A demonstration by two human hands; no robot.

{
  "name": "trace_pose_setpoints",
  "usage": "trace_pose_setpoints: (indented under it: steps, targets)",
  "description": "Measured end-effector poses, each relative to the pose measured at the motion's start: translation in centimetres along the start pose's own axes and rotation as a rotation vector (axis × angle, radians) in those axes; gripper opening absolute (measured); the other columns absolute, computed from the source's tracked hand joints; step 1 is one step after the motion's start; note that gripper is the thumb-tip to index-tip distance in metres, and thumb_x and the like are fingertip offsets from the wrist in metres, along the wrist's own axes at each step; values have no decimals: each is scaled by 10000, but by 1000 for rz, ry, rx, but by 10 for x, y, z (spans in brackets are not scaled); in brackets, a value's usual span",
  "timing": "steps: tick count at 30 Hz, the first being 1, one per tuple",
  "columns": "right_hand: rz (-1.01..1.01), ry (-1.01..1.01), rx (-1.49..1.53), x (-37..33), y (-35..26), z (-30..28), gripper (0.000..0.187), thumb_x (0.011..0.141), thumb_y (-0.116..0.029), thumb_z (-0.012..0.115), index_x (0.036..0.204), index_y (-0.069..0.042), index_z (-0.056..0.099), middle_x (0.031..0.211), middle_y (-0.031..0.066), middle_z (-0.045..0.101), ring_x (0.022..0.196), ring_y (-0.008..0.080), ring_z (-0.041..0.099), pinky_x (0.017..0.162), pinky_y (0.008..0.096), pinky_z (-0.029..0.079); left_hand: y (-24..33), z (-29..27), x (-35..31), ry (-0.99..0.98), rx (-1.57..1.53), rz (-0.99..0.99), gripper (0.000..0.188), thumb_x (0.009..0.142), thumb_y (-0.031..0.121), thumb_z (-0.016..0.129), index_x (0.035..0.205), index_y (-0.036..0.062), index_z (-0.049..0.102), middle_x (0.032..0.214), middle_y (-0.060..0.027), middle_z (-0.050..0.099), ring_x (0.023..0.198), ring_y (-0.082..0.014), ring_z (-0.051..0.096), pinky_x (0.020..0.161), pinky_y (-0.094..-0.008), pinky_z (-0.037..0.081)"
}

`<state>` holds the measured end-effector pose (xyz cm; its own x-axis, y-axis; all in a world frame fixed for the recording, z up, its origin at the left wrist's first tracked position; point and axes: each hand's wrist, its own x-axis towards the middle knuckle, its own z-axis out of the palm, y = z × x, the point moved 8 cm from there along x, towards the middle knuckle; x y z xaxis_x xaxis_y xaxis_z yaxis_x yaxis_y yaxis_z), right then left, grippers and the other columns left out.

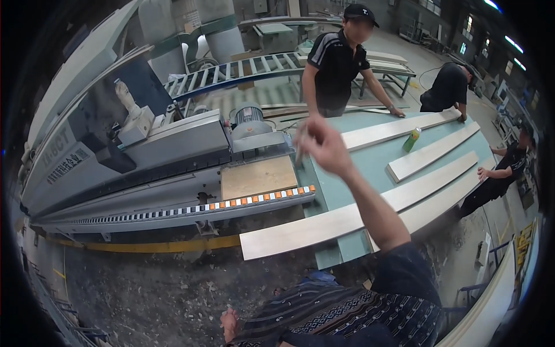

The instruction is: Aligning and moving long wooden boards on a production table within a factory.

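Observation:
My right hand [324, 147] is raised over the green table [338, 188], its forearm crossing above a long pale wooden board [300, 231]. Its fingers are bent and smeared by motion, so what they hold, if anything, cannot be told. Low in the view my left hand [229, 325] hangs beside my patterned apron [329, 312], fingers loosely apart and nothing visible in them. More pale boards [433, 149] lie on the table, running away to the right. A green bottle [411, 140] stands upright among them.
On the left is a long grey machine [173, 147] with an orange and white padded track [260, 198]. A roller conveyor [243, 68] lies behind it. Across the table stands a person in a black cap [338, 69]; two others [448, 87] work at the right end.

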<state>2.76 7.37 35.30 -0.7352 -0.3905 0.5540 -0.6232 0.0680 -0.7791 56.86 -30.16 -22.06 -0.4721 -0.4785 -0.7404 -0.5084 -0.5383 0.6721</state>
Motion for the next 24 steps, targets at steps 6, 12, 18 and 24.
trace_pose_setpoints:
  steps: [6, 12, 18, 24]
  targets:
    - [685, -193, -391, -282, 102, 52, 361, 832, -329, 815, 949, -34, 643, 748, 142, 650, 677, 254, 651, 633, 385, 519, -8, 47, 1, -81, 415, -30, 260, 1018, 273, 628, 823, 115, 560, 716, 0, 593, 599, -147, 588, 503, -331, 452]
    - [1159, -121, -613, -523, 104, 19, 231, 782, -215, 759, 939, -46, 749, 891, 243, 741, 899, 467, 713, 821, 483, 599, -8, 68, 23, -246, 521, -135, 247, 1025, 284, 624, 843, 124, 577, 744, 6, 612, 630, -144, 609, 515, -325, 462]
    - [1337, 119, -442, -580, 85, 19, 261, 785, -220, 768, 990, -66, 817, 880, 193, 774, 855, 329, 771, 830, 395, 604, 42, 86, 64, -355, 476, -168, 235, 1032, 296, 620, 864, 133, 594, 771, 12, 630, 661, -140, 629, 526, -320, 472]
    - [1303, 159, -381, -569, 83, 12, 251, 803, -230, 803, 999, -74, 813, 903, 170, 779, 861, 316, 769, 821, 394, 602, 106, 116, 82, -100, 536, -32, 231, 1025, 304, 632, 948, 88, 666, 902, -46, 691, 754, -198, 663, 604, -371, 530]
